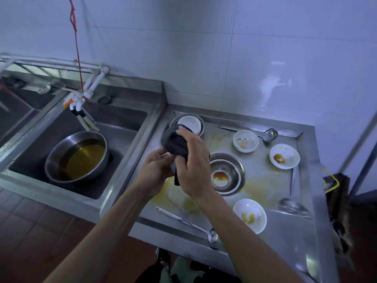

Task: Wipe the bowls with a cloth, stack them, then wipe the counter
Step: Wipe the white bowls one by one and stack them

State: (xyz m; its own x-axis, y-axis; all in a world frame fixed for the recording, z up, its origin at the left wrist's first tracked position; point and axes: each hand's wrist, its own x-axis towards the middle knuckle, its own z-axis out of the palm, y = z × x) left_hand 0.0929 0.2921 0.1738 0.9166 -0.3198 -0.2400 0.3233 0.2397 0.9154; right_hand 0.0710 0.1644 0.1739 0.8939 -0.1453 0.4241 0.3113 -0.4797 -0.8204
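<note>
You're standing in a working kitchen: a steel counter stained with sauce, a deep steel sink at ten o'clock holding a pan of oil, white tiled wall at twelve.

Single head cam, looks fwd & steeply down at steel counter, close, arm's reach; wall behind.

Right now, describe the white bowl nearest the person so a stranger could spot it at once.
Start at the steel counter right of the sink, then find the round drain in its middle. The white bowl sits just nearer the person than the drain; its smear is pale yellow, where the two farther dirty bowls show brown sauce.
</note>
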